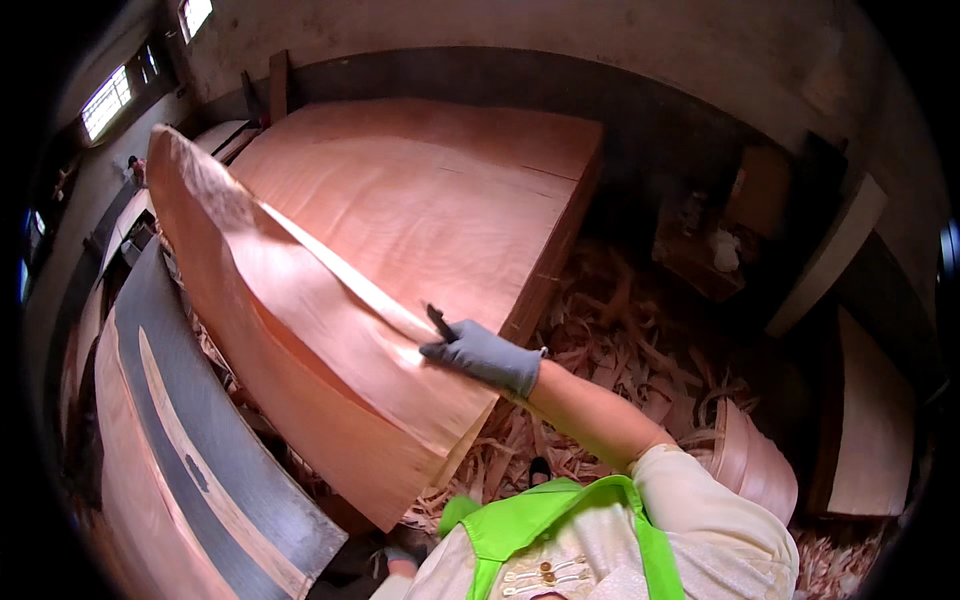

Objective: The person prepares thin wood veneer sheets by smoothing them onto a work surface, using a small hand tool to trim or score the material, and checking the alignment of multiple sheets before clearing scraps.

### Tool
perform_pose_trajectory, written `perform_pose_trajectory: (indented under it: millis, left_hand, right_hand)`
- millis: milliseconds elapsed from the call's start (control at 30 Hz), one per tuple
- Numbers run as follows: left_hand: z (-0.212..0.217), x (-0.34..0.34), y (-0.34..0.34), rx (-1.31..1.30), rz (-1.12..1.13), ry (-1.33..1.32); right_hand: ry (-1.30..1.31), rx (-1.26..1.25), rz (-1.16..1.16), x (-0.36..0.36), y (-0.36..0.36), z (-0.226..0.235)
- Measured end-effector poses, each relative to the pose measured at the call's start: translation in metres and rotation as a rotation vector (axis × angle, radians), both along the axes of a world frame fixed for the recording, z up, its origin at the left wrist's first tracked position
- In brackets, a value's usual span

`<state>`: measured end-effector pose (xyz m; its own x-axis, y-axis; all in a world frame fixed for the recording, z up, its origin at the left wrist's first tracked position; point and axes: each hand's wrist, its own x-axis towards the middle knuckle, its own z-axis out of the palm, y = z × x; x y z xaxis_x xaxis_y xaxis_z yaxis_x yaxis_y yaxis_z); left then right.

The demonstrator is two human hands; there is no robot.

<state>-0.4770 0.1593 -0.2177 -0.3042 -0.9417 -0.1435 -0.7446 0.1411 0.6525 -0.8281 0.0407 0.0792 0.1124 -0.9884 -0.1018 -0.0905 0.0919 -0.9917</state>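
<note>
My right hand [485, 356], in a grey glove, is closed around a short dark tool [438, 322], perhaps a knife; its exact kind is unclear. The hand lies against the curled edge of a thin wood veneer sheet [300, 290]. That sheet rises from the near side of a tall stack of veneer [420, 190] and droops toward me on the left. Low in the picture, beside my body, my left hand [405, 553] shows only as a dark gloved patch; its fingers are hidden.
Left of the drooping sheet stands a grey-topped surface [215, 400] with pale veneer strips [165, 385] on it. Curled wood shavings [620, 340] cover the floor right of the stack. A rolled veneer piece [750, 455] lies at right, near a leaning board [830, 255] and a cardboard box [758, 190].
</note>
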Motion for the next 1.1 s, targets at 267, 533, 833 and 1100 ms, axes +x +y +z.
perform_pose_trajectory:
  millis: [267,533,833,1100]
  left_hand:
    - [-0.062,-0.091,-0.066,0.417,0.849,0.648]
    - [-0.126,-0.173,-0.169,0.192,1.482,1.798]
    - [-0.103,-0.243,-0.270,-0.253,1.326,2.024]
    - [0.066,-0.313,-0.341,-0.557,1.350,1.545]
  right_hand:
    - [-0.012,0.060,-0.098,-0.161,-0.062,0.008]
    - [-0.016,0.102,-0.196,-0.328,-0.161,0.022]
    - [0.124,0.034,-0.202,-0.492,-0.276,0.001]
    - [0.275,0.011,-0.152,-0.628,-0.394,-0.010]
